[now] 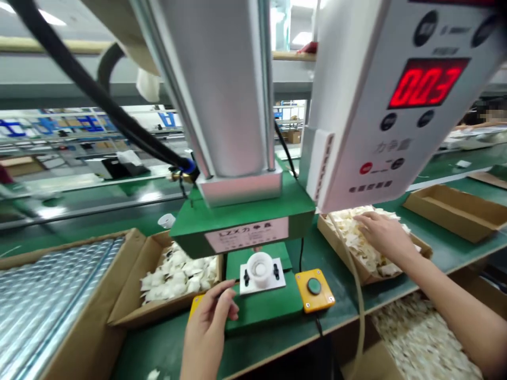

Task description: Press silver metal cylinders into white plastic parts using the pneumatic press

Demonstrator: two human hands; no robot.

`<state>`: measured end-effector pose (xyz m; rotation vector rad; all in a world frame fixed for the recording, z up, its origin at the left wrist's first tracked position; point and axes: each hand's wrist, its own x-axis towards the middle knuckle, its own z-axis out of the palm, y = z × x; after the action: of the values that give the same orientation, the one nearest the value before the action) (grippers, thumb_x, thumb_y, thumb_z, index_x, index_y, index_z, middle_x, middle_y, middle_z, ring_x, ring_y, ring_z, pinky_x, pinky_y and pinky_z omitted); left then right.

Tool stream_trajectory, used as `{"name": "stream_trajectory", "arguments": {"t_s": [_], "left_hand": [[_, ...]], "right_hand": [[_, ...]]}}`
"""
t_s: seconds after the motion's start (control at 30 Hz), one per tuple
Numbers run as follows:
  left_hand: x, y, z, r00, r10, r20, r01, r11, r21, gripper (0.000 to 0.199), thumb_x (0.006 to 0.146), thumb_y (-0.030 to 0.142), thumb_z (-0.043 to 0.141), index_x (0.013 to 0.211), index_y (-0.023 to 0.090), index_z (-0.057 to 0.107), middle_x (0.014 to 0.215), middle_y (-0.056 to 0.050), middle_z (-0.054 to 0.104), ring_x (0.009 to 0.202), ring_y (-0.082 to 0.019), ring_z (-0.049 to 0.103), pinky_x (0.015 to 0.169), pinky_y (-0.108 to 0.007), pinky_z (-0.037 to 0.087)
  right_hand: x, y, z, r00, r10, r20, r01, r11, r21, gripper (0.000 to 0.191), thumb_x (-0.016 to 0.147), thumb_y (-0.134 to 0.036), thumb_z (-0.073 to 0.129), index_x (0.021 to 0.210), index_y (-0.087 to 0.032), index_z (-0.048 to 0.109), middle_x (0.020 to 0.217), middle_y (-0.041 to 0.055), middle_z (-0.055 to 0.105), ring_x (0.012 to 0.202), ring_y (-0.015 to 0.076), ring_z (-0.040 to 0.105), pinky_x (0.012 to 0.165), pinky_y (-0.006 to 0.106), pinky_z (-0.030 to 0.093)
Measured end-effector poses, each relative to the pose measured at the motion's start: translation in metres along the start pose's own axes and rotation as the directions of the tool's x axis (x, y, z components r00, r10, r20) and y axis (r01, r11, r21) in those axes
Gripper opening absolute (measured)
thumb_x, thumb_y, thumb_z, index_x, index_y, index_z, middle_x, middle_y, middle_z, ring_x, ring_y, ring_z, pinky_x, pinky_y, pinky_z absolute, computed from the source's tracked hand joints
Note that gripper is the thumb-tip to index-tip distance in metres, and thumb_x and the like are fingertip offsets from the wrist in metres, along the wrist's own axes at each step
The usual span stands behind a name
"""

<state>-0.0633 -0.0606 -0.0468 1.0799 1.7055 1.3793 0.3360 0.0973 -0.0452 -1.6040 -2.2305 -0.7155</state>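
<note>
My left hand (212,319) is beside the left edge of the green press base (269,311), fingers loosely bent and apart, with nothing visible in them. It partly covers a yellow box (196,304). On the base, a white round fixture (260,269) sits on a white plate held by black screws. My right hand (382,232) reaches over a cardboard box (344,250) full of cream-coloured thin pieces (348,221). Its fingers stretch out onto the pieces; the tips are blurred and I see nothing gripped.
The press cylinder (222,89) and a control box (368,105) showing red digits stand in front of me. A yellow box with a green button (314,286) is right of the base. White pieces (182,274) fill a left carton, beside silvery tubes (59,301). A hose (358,295) hangs right.
</note>
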Motion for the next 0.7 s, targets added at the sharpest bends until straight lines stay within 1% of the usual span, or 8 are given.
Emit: {"name": "stream_trajectory", "arguments": {"t_s": [0.1,0.2,0.27,0.33,0.43,0.5,0.6,0.7], "left_hand": [[-0.003,-0.009,-0.004,1.0,-0.018,-0.009,0.018,1.0,-0.024,0.034,0.078,0.048,0.059,0.097,0.021,0.064,0.065,0.0,0.063,0.063,-0.016,0.058,0.064,-0.026,0.046],[-0.004,-0.017,-0.006,1.0,-0.012,-0.022,0.01,0.996,-0.083,0.033,0.078,0.048,0.058,0.095,0.021,0.065,0.068,-0.001,0.062,0.061,-0.015,0.056,0.062,-0.027,0.046],[-0.005,-0.02,-0.005,0.999,0.008,-0.034,-0.011,0.994,-0.109,0.032,0.08,0.048,0.056,0.094,0.02,0.065,0.069,-0.001,0.061,0.06,-0.015,0.055,0.061,-0.027,0.046],[-0.005,-0.022,-0.004,0.998,0.04,-0.049,-0.044,0.995,-0.091,0.033,0.081,0.048,0.053,0.093,0.02,0.065,0.067,0.0,0.06,0.06,-0.015,0.055,0.06,-0.028,0.046],[-0.004,-0.025,-0.001,0.995,0.085,-0.049,-0.085,0.996,-0.006,0.035,0.082,0.048,0.05,0.093,0.019,0.065,0.064,0.0,0.059,0.058,-0.016,0.056,0.059,-0.029,0.047],[-0.002,-0.028,-0.002,0.995,0.097,-0.029,-0.096,0.995,0.038,0.036,0.081,0.049,0.051,0.094,0.019,0.065,0.065,-0.001,0.061,0.059,-0.017,0.057,0.059,-0.03,0.048],[0.001,-0.037,-0.008,0.995,0.104,0.004,-0.104,0.993,0.062,0.039,0.079,0.052,0.051,0.093,0.019,0.066,0.068,-0.002,0.063,0.061,-0.019,0.06,0.061,-0.032,0.05],[0.006,-0.048,-0.018,0.997,0.079,0.026,-0.081,0.993,0.087,0.043,0.076,0.057,0.054,0.094,0.02,0.066,0.07,-0.002,0.065,0.064,-0.02,0.062,0.066,-0.034,0.052]], "right_hand": [[0.0,0.001,0.002,0.999,0.036,-0.04,-0.036,0.999,0.006,0.03,0.086,-0.026,0.042,0.106,-0.013,0.061,0.092,0.013,0.064,0.079,0.0242,0.058,0.071,0.035,0.041],[0.004,-0.014,-0.022,0.986,0.111,-0.121,-0.108,0.994,0.029,0.035,0.089,-0.034,0.042,0.111,-0.013,0.058,0.095,0.0162,0.063,0.088,0.0276,0.058,0.076,0.037,0.041],[0.007,-0.04,-0.047,0.968,0.205,-0.143,-0.174,0.964,0.203,0.035,0.088,-0.04,0.045,0.112,-0.017,0.057,0.094,0.0129,0.063,0.086,0.0243,0.058,0.076,0.034,0.042],[0.01,-0.078,-0.07,0.962,0.27,-0.049,-0.211,0.841,0.498,0.034,0.084,-0.045,0.051,0.109,-0.023,0.058,0.087,0.006,0.064,0.075,0.018,0.058,0.069,0.029,0.044],[0.016,-0.144,-0.085,0.973,0.065,0.221,-0.22,0.548,0.807,0.033,0.083,-0.046,0.053,0.106,-0.025,0.062,0.082,0.0021,0.064,0.071,0.0142,0.059,0.061,0.024,0.046],[0.021,-0.182,-0.082,0.967,-0.038,0.251,-0.21,0.437,0.875,0.03,0.083,-0.043,0.053,0.104,-0.024,0.063,0.083,0.0016,0.064,0.073,0.0133,0.059,0.064,0.023,0.046],[0.032,-0.219,-0.07,0.981,-0.063,0.185,-0.139,0.439,0.887,0.025,0.081,-0.035,0.056,0.101,-0.023,0.065,0.088,0.0013,0.066,0.081,0.0143,0.058,0.074,0.026,0.045],[0.039,-0.231,-0.064,0.99,-0.113,0.078,-0.015,0.476,0.879,0.019,0.08,-0.027,0.056,0.094,-0.02,0.066,0.094,0.0022,0.067,0.091,0.0165,0.057,0.085,0.029,0.042]]}}
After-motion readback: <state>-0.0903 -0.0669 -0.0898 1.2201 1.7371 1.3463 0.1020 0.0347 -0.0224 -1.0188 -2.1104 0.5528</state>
